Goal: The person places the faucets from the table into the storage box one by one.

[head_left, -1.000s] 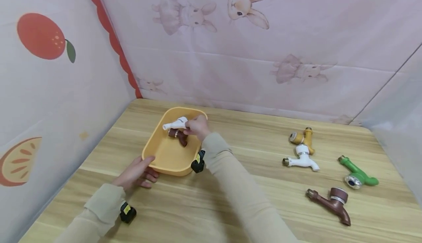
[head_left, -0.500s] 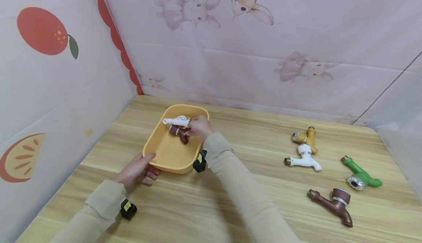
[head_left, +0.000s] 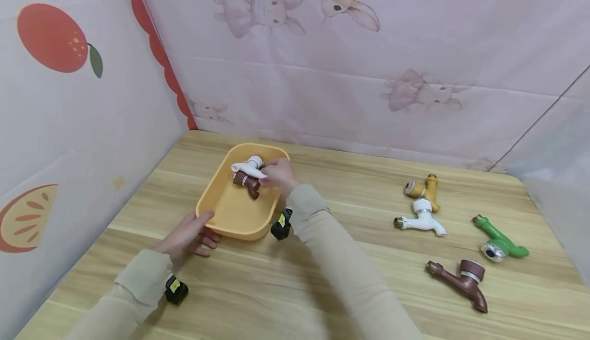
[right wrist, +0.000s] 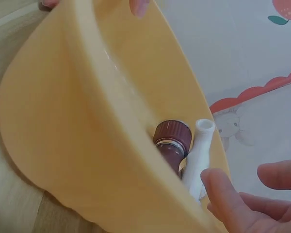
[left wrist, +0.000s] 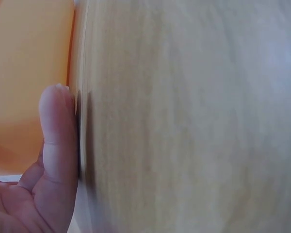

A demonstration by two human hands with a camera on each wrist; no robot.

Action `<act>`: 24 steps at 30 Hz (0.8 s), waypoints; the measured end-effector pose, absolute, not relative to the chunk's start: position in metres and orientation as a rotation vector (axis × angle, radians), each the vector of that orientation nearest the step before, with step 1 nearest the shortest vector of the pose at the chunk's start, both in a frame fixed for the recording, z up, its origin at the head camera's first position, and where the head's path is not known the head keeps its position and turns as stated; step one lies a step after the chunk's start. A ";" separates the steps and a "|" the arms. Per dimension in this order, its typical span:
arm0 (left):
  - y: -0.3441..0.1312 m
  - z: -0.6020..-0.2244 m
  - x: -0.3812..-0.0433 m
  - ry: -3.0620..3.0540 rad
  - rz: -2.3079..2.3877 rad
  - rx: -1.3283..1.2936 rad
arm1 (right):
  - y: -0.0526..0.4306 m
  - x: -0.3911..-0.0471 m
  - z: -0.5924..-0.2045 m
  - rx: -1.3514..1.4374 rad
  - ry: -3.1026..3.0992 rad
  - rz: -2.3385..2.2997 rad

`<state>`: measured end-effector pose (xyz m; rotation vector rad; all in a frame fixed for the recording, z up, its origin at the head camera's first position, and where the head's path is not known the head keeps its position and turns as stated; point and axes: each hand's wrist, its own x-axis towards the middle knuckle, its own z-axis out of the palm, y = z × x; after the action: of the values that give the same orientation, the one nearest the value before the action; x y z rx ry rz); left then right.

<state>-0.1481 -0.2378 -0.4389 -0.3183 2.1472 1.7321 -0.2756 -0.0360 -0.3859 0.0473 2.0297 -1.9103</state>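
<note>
At eleven o'clock on a wooden table (head_left: pixel 239 291), pinching a yellow tub (head_left: pixel 239 233) by its eight-o'clock rim with the left hand (head_left: pixel 190 235), likely for steadiness, with the right hand (head_left: pixel 281 174) (cannot tell whether pinching) at a white tap (head_left: pixel 249 170) inside.

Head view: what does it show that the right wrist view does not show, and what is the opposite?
Only the head view shows the yellow tap, loose white tap, green tap and loose brown tap.

Only the right wrist view shows most of the basin's right outer wall.

Both show the inner white tap and inner brown tap in it, the right hand, at least part of the left hand, and the red border.
</note>
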 end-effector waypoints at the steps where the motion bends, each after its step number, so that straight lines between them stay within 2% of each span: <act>1: -0.238 -0.439 -0.148 2.148 1.733 -0.316 | -0.034 -0.272 -0.383 0.029 2.021 -1.914; 24: -0.238 -0.438 -0.147 2.160 1.721 -0.289 | -0.013 -0.250 -0.362 -0.202 1.869 -1.876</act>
<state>-0.1473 -0.2375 -0.4380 -0.2892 2.1600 1.7206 -0.2497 -0.0133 -0.3624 -0.2019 1.8685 -1.8762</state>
